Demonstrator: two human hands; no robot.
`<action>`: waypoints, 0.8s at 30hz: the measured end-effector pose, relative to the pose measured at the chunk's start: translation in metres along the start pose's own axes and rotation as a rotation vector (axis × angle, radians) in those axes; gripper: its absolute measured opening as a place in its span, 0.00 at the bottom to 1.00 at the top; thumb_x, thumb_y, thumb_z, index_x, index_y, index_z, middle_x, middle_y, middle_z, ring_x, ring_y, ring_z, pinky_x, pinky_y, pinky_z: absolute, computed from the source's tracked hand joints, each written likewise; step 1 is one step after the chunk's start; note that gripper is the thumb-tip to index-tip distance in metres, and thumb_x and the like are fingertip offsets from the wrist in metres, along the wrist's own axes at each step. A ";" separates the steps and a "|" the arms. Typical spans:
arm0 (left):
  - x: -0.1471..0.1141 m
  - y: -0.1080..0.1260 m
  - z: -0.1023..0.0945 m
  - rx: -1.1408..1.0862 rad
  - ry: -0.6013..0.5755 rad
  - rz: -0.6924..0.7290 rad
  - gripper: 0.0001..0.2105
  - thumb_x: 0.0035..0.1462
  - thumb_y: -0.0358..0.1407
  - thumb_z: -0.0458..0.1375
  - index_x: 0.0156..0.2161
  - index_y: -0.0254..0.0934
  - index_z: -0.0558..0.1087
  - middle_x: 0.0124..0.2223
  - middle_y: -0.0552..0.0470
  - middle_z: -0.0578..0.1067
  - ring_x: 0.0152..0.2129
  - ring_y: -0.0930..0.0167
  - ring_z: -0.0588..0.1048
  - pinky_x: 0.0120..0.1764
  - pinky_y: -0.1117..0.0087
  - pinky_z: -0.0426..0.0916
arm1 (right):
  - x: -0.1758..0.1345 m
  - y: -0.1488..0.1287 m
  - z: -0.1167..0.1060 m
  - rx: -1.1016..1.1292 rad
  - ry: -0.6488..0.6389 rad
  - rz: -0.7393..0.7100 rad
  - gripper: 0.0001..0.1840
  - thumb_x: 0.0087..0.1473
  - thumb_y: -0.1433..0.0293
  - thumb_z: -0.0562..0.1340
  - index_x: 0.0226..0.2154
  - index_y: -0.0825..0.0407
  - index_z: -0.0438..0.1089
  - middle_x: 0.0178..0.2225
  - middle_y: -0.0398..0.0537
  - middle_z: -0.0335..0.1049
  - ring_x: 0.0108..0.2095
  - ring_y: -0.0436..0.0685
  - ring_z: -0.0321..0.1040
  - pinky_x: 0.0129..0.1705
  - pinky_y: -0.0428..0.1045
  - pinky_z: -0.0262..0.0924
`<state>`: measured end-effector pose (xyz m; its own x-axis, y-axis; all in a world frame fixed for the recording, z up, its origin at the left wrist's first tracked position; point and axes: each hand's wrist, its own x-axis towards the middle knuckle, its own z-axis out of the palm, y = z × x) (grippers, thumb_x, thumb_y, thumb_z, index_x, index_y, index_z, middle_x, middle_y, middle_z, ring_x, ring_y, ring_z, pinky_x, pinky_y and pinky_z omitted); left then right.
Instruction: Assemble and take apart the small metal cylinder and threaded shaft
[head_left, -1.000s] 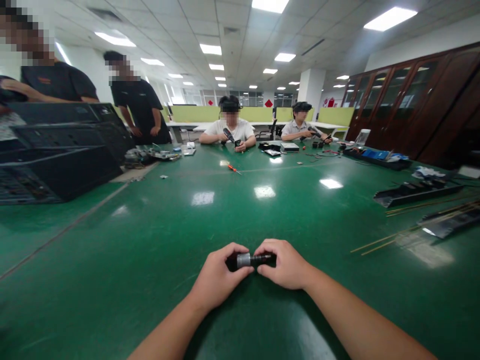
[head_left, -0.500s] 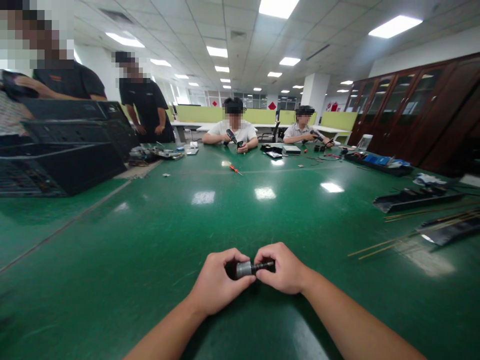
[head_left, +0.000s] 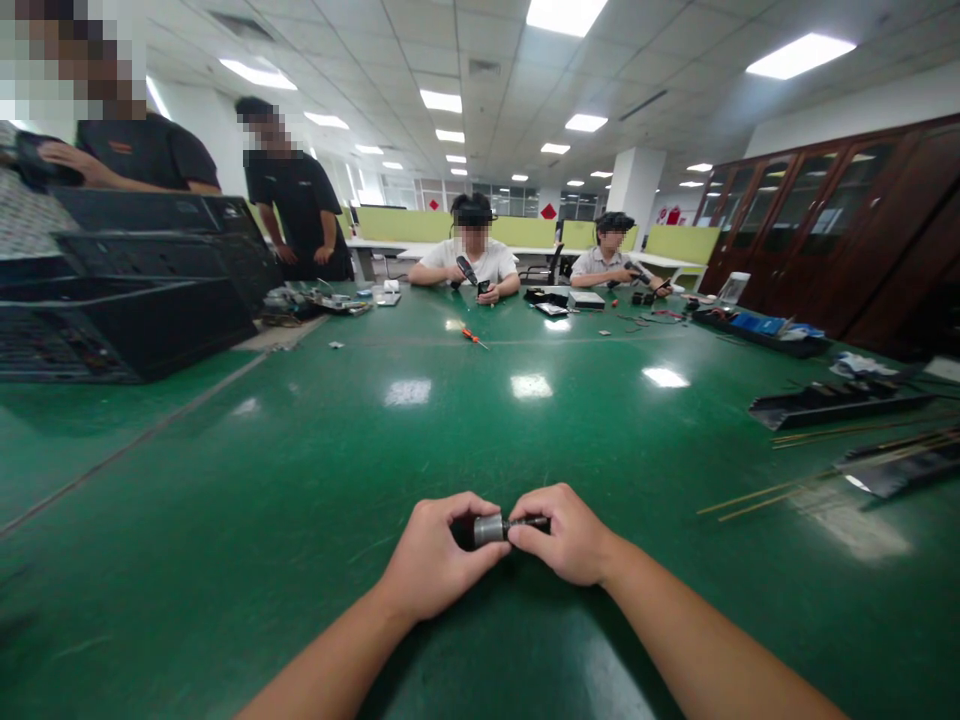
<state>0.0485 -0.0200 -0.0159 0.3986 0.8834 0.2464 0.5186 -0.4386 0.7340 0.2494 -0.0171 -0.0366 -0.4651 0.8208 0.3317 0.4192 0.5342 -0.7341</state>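
Note:
My left hand (head_left: 431,555) is closed on a silver-grey cylinder (head_left: 488,530), which lies sideways between thumb and fingers. A thinner dark shaft (head_left: 535,522) runs to the right from the cylinder's end. Thumb and fingertips of my right hand (head_left: 571,538) pinch this shaft close to where it meets the cylinder, covering part of it. The exact kind of part is too small to make out. Both hands are low over the green table (head_left: 315,500), with their fingertips almost touching.
An orange screwdriver (head_left: 470,336) lies farther off. Dark computer cases (head_left: 127,330) stand at left. Black trays (head_left: 832,403) and thin brass-coloured rods (head_left: 780,492) lie at right. Two people sit across the table, one holding a drill-like tool (head_left: 466,269); others stand at left.
My right thumb and fingers have shifted slightly on the shaft and now hide more of it. My left hand's grip on the cylinder looks the same. The view has tilted a little.

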 end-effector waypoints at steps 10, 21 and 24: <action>0.000 -0.001 0.000 0.024 0.020 0.011 0.09 0.46 0.36 0.67 0.35 0.40 0.78 0.32 0.56 0.80 0.31 0.68 0.77 0.36 0.70 0.67 | 0.002 0.001 -0.005 0.002 -0.013 0.005 0.07 0.53 0.70 0.61 0.27 0.54 0.75 0.22 0.40 0.67 0.25 0.48 0.62 0.28 0.44 0.50; 0.002 0.001 0.000 0.011 0.044 0.010 0.10 0.46 0.36 0.66 0.36 0.39 0.78 0.33 0.53 0.81 0.31 0.67 0.78 0.36 0.69 0.68 | 0.000 0.003 -0.007 -0.019 -0.005 0.009 0.08 0.53 0.69 0.61 0.28 0.53 0.75 0.23 0.41 0.69 0.26 0.50 0.63 0.30 0.45 0.52; 0.002 0.001 0.000 0.003 0.040 0.004 0.10 0.46 0.36 0.66 0.36 0.39 0.78 0.33 0.53 0.81 0.31 0.67 0.78 0.36 0.68 0.68 | 0.000 0.003 -0.007 -0.026 -0.004 0.014 0.08 0.54 0.69 0.61 0.28 0.53 0.75 0.24 0.42 0.70 0.26 0.50 0.64 0.30 0.45 0.53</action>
<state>0.0498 -0.0191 -0.0144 0.3699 0.8874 0.2750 0.5192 -0.4429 0.7310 0.2561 -0.0138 -0.0343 -0.4624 0.8274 0.3188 0.4460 0.5277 -0.7229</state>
